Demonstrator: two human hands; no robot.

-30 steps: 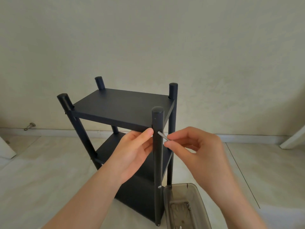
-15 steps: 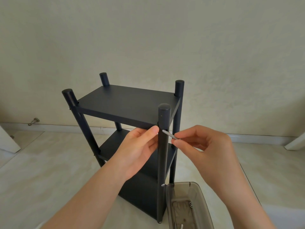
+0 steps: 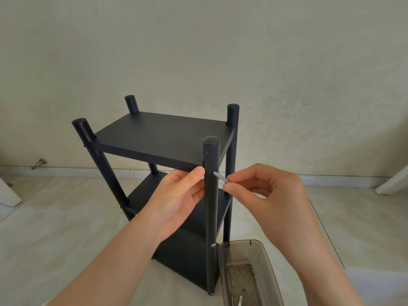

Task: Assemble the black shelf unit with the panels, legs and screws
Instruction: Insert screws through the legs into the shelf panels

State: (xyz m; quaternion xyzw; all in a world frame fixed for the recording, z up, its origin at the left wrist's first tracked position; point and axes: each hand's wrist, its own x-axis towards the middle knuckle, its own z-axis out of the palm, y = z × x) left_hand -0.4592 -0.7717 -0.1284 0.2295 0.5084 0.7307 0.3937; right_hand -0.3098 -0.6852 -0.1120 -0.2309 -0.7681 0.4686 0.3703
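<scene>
- Black shelf unit [image 3: 163, 140] stands upright on the pale tiled floor [image 3: 55, 228] near a cream wall [image 3: 198, 51]. Four round legs rise past its top panel, and two more panels sit below.
- Front right leg [image 3: 211, 206], the nearest one, runs down to the floor just beside a smoky plastic box [image 3: 266, 255].
- Left hand [image 3: 176, 199] holds this leg just under the top panel. The thumb tip sits where the panel's front edge meets the leg, and the fingers curl away behind the leg. Its grip is closed around the leg, though the fingertips are hidden.
- Right hand [image 3: 269, 193] has a narrow pinching grip. Thumb and forefinger hold the outer end of a long silver screw [image 3: 219, 176].
- The screw slants up to the left, its far end touching the right side of the leg just below the top panel.
- A silver screw head [image 3: 213, 245] shows lower on the same leg, at the bottom panel's level.
- The box lies open on the floor with a few small metal pieces [image 3: 252, 270] inside.
- A metal door stop [image 3: 39, 163] sticks out of the skirting at far left.
</scene>
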